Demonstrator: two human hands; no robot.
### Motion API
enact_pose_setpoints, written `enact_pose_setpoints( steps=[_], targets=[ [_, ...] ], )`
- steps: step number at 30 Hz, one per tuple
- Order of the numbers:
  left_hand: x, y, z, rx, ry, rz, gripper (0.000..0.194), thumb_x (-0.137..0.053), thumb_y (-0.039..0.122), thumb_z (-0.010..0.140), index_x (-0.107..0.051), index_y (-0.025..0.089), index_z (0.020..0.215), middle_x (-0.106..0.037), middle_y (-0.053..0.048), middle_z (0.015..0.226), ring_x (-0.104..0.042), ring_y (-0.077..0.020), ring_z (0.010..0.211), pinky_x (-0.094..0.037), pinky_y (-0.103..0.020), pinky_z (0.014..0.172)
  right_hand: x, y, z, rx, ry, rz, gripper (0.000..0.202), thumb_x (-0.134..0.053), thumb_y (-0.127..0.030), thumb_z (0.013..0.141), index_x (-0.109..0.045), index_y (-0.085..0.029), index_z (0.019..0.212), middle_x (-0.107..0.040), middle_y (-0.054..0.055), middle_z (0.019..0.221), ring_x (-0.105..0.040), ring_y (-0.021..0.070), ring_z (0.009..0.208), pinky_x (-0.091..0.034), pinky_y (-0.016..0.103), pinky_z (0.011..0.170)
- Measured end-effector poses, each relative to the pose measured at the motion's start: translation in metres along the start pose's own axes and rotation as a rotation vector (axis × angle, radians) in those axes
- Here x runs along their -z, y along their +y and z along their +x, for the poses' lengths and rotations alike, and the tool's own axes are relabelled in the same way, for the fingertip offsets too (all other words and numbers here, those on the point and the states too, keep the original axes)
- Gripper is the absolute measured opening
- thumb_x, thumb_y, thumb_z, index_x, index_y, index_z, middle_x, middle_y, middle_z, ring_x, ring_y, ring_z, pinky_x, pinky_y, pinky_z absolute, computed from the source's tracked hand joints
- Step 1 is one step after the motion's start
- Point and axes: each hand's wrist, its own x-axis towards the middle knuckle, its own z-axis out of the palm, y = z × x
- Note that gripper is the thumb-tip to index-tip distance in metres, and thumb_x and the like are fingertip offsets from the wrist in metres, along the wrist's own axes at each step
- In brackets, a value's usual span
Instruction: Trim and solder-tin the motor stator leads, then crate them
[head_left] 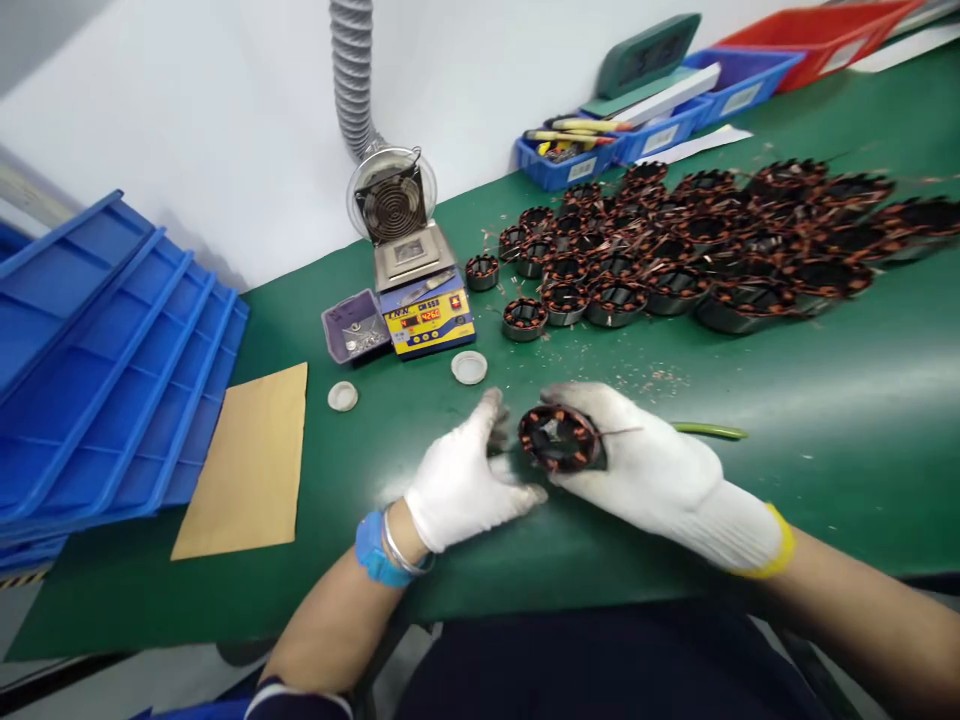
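Both hands wore white gloves and worked low over the green tabletop (825, 400), near its front edge. The right hand (645, 465) had its grip wrapped around a wound stator (559, 438), a dark ring with copper coils, tilted so its open face pointed toward the left hand. The fingers curled over the stator's top and far side, and a thin wire end stuck out across the glove. The left hand (465, 480) sat just beside the stator, its grip loosely curled with fingertips close to the stator's rim; whether they actually touched it I could not tell.

Behind the stator, farther from the person, lay two small white caps (469, 367), and behind those stood a solder pot (424, 300) with a lit display and a small fan (391, 205) above it. A grey tray (355, 326) sat touching that unit's side. A big heap of stators (712, 245) spread out beyond the held stator, toward the right hand's side. A green stick (712, 431) poked out from behind the right hand. On the left hand's side of the stator lay a brown cardboard sheet (251, 465), then stacked blue bins (97, 380).
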Motion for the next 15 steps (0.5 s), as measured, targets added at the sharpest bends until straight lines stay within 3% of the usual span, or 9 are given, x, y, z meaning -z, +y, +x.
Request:
enact_pose_setpoints(
  steps=[2,4,6,8,12,15],
  targets=[
    [0.009,-0.019,0.009,-0.001,0.005,0.002,0.122,-0.100,0.037,0.056,-0.046,0.019,0.164,-0.064,-0.020,0.156,-0.069,-0.0429,0.135,-0.058,-0.057,0.117,-0.002,0.005,0.021,-0.093,0.019,0.008,0.075,-0.081,-0.038,0.073,-0.061,-0.032,0.146,-0.075,0.012,0.136,-0.076,0.0409,0.117,-0.063,0.055,0.104],
    [0.016,-0.040,0.021,0.023,0.107,0.003,0.126,-0.100,0.036,0.056,-0.041,0.014,0.165,-0.056,-0.024,0.162,-0.066,-0.0433,0.139,-0.054,-0.060,0.120,-0.005,0.010,0.045,-0.122,0.045,0.015,0.079,-0.083,-0.038,0.070,-0.061,-0.028,0.145,-0.075,0.013,0.135,-0.076,0.0413,0.116,-0.063,0.055,0.102],
    [0.020,-0.059,0.031,0.035,0.204,0.017,0.122,-0.100,0.033,0.054,-0.044,0.013,0.161,-0.057,-0.025,0.161,-0.063,-0.0427,0.143,-0.049,-0.060,0.125,-0.009,0.013,0.067,-0.132,0.054,0.028,0.081,-0.083,-0.038,0.070,-0.061,-0.023,0.147,-0.077,0.014,0.130,-0.077,0.0398,0.113,-0.063,0.053,0.101],
    [0.020,-0.073,0.037,0.024,0.223,0.039,0.118,-0.101,0.033,0.055,-0.046,0.012,0.158,-0.061,-0.025,0.157,-0.060,-0.0417,0.146,-0.045,-0.060,0.128,-0.010,0.010,0.084,-0.173,0.046,0.020,0.083,-0.082,-0.039,0.070,-0.061,-0.019,0.148,-0.079,0.014,0.123,-0.078,0.0385,0.108,-0.064,0.052,0.098],
    [0.017,-0.082,0.039,0.005,0.189,0.075,0.116,-0.100,0.036,0.058,-0.046,0.013,0.158,-0.066,-0.023,0.153,-0.063,-0.0400,0.144,-0.047,-0.059,0.127,-0.006,-0.008,0.103,-0.277,-0.007,-0.169,0.084,-0.083,-0.044,0.070,-0.063,-0.020,0.148,-0.077,0.019,0.127,-0.075,0.0473,0.114,-0.060,0.061,0.101],
    [0.016,-0.081,0.038,0.014,0.186,0.069,0.115,-0.099,0.039,0.061,-0.046,0.012,0.159,-0.066,-0.023,0.152,-0.064,-0.0384,0.143,-0.048,-0.057,0.126,0.000,-0.023,0.113,-0.327,-0.098,-0.319,0.074,-0.082,-0.046,0.071,-0.068,-0.025,0.141,-0.078,0.019,0.122,-0.074,0.0509,0.113,-0.059,0.063,0.092]
  ],
)
